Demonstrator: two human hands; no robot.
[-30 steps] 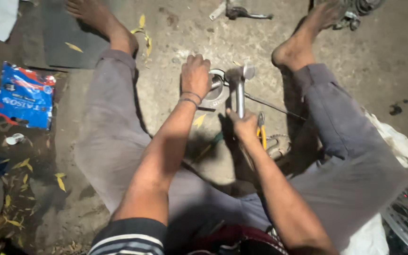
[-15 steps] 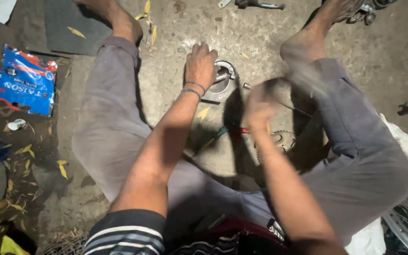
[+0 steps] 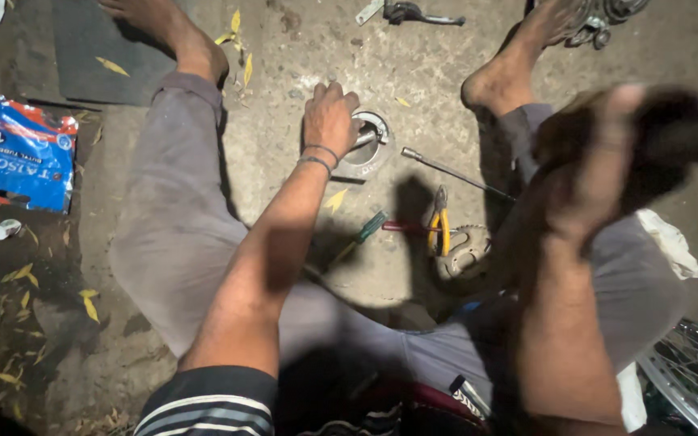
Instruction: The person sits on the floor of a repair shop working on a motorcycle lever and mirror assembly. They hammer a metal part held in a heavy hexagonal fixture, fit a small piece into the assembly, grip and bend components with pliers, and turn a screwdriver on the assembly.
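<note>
I see my left hand [image 3: 330, 121] pressed down flat on a round metal ring part [image 3: 367, 145] lying on the concrete floor [image 3: 300, 48] between my outstretched legs; the fingers curl over its near rim, gripping it in place. My right hand [image 3: 599, 173] is raised close to the camera and heavily blurred, wrapped around a dark object [image 3: 680, 133] that I cannot identify; its grip looks closed, but the blur keeps me from being sure how.

Just right of the ring a thin metal rod [image 3: 454, 172] lies slanted on the floor. Nearer to me sit yellow-handled pliers [image 3: 439, 230], touching a small toothed sprocket [image 3: 464, 252], with a red-handled tool [image 3: 401, 228] and a green-handled screwdriver [image 3: 361, 236] beside them.

The only container-like thing is a blue printed packet [image 3: 19, 157] at the far left, lying flat on the ground; I cannot tell what it holds. A spoked wheel rim [image 3: 692, 379] shows at the lower right edge, and a brake lever [image 3: 414, 12] lies at the top.
</note>
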